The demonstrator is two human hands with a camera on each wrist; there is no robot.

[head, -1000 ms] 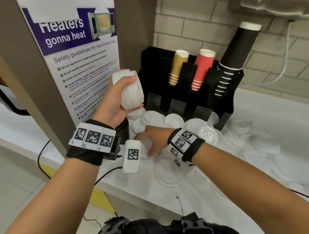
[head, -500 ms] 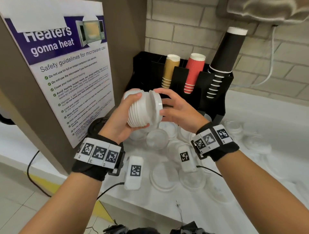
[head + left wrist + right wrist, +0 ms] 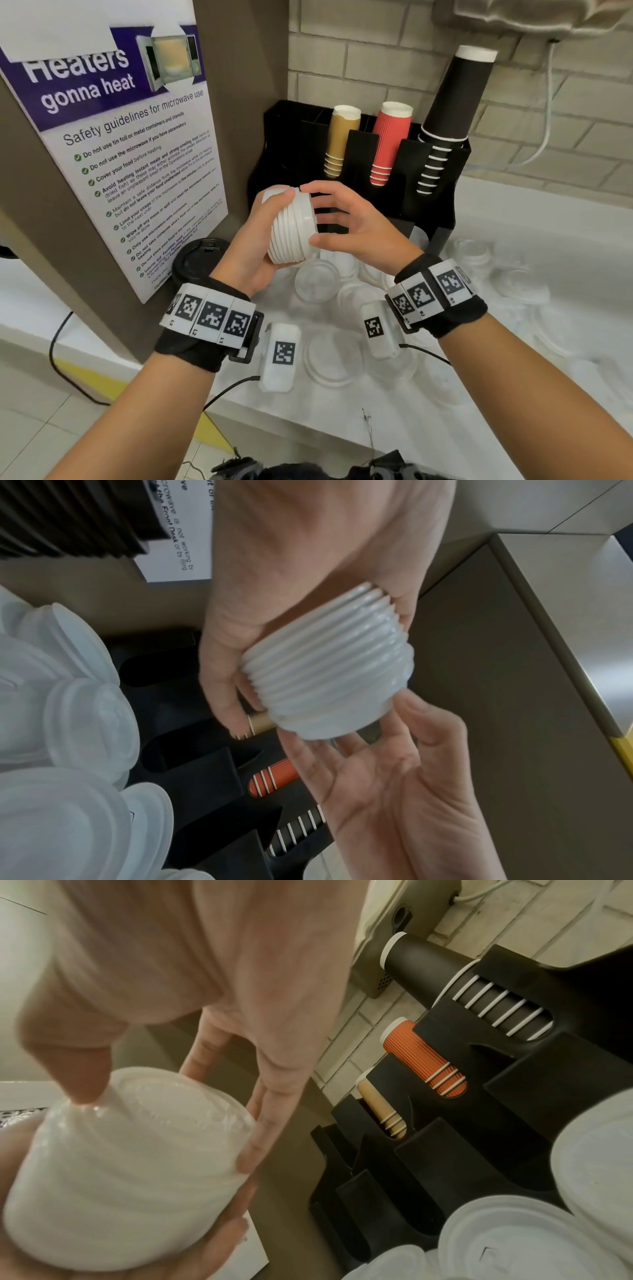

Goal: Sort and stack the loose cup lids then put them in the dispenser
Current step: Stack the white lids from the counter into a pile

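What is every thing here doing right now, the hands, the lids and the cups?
Left hand: grips the stack.
Right hand: fingers spread, fingertips on the stack's end lid.
Stack of white plastic cup lids: nested, held sideways above the counter.
Loose white lids: scattered flat on the counter.
Black cup dispenser: upright, holding tan, red and black cups.
Black lid: lying by the poster.

left hand point(image 3: 253, 253) grips lid stack point(image 3: 291, 226); right hand point(image 3: 356, 226) fingertips on its end; dispenser point(image 3: 438, 192) behind
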